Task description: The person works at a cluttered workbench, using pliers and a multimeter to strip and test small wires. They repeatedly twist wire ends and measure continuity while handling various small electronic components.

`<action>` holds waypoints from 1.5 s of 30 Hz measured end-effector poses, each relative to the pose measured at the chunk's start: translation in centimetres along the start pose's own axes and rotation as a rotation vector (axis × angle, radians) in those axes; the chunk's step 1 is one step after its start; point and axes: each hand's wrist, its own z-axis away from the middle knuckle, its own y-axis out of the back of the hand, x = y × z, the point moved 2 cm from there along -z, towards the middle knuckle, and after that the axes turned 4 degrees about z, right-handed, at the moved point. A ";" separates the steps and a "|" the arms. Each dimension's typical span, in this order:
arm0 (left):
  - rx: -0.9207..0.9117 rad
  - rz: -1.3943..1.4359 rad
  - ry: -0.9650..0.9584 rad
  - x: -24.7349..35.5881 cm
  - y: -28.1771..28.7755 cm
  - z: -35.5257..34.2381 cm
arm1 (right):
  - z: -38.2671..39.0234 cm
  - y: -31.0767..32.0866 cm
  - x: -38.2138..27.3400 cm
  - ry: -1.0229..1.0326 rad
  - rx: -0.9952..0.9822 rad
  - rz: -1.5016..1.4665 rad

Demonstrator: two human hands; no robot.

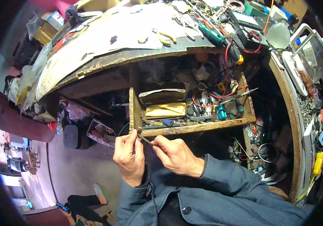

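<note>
"Head view: what is held, and how?"

"One thin, dark strip (145,139). Left hand (129,156) closed, fingertips pinching its upper-left end; right hand (178,155) closed, thumb and forefinger on the lower-right end. Material too small to confirm; metal seems likely."

"Expected handling?"

"Judged light and fairly stiff, since it runs straight from grip to grip. Its slim sides may roll or slip under bare fingertips. Breakage seems unlikely, though a fine tip could be delicate. Best hold, by estimate: a pinch near each end, middle left bare."

"Position relative to the hands?"

"Between them, bridging the gap on a slant, one end at each set of fingertips. Just beside the near-left corner of the open wooden drawer (191,129); whether it touches the wood, cannot tell."

"Anything close by?"

"Blue-and-black handle (168,122) inside the drawer, along its near wall. Neither hand touches it."
</note>
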 end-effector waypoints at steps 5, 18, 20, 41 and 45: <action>-0.006 -0.007 -0.016 0.3 0.0 -0.1 | -0.2 -0.3 -0.9 -0.052 0.024 -0.029; -0.033 0.066 -0.021 -0.3 0.1 -0.2 | -0.9 -0.7 -0.8 -0.050 0.100 0.042; -0.031 0.067 -0.012 -0.3 0.2 -0.2 | -1.5 -0.9 -0.9 -0.053 0.088 0.069; -0.083 0.142 0.031 -0.2 0.7 -0.6 | -2.2 -1.0 0.7 -0.139 -0.158 -0.257; -0.085 0.154 0.013 -0.6 0.6 -0.8 | -2.6 -0.2 -0.6 -0.170 -0.121 -0.130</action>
